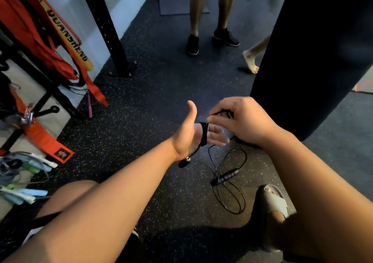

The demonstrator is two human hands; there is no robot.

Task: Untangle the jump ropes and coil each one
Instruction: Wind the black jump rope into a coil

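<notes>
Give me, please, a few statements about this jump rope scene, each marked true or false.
1. The black jump rope is wound in a coil around the left hand. True.
2. The right hand is idle and holds nothing. False: it pinches the rope just above the coil.
3. Both of the rope's handles are lifted off the floor. False: the floor handle lies on the floor among loose loops, while the dangling handle hangs below the left hand.
4. A pile of pale blue and green ropes lies at the left edge of the view. True.
5. The left hand is clenched in a fist. False: its fingers are straight and the thumb points up.
</notes>
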